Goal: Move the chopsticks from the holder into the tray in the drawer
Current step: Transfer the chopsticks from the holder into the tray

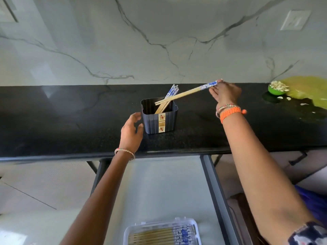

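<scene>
So, starting nearest the camera: the clear plastic tray [161, 233] sits at the bottom centre of the frame inside the open drawer [215, 190], and it already has a row of chopsticks lying flat in it, blue-patterned ends pointing right. Room for more, looks like.

Moving up, the left hand [131, 132] is just beside the left wall of the dark holder [160, 117] on the black bench [70, 121], fingers relaxed and spread, not gripping anything. Can't tell if a fingertip is actually touching the holder or just hovering next to it.

Further back, the right hand [224, 93] pinches the blue-and-white ends of a small bunch of chopsticks [185, 93], at right of centre. They're tilted way over, almost flat, with the bare wooden tips near or just over the holder's rim. A few more chopsticks [170, 93] lean in the holder against its back edge.

What could go wrong, in my opinion: the grip is only at the very end, so the bunch could fan out or one stick could slip loose on the way down to the drawer. Also if the tips snag the rim, the light holder could tip, since the left hand isn't really steadying it. Far right there's a green bowl [277, 89] by a yellowish patch, well apart from all this.
</scene>
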The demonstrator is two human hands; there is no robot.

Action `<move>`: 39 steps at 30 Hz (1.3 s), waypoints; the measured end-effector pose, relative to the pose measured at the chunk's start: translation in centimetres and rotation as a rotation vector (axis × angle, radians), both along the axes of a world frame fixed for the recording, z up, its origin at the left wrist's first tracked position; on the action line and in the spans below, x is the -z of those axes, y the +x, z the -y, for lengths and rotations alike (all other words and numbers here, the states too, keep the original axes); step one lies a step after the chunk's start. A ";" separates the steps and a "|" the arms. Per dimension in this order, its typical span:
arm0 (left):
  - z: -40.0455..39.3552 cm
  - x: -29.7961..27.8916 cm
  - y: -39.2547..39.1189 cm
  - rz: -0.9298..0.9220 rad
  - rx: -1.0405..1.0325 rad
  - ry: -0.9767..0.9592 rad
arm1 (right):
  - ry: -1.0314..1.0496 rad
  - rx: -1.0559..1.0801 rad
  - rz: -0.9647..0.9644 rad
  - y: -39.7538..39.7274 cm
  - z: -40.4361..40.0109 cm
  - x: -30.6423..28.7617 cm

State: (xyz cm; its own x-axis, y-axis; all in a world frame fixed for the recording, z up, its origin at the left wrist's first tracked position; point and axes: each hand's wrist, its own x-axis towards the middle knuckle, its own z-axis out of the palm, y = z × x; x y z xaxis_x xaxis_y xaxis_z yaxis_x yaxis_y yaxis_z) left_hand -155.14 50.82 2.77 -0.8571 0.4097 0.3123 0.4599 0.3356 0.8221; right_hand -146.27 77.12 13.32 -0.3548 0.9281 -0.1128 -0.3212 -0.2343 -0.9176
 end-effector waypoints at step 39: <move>16.3 21.6 15.3 0.757 -0.129 -0.451 | -0.729 -0.125 0.591 17.6 23.7 29.9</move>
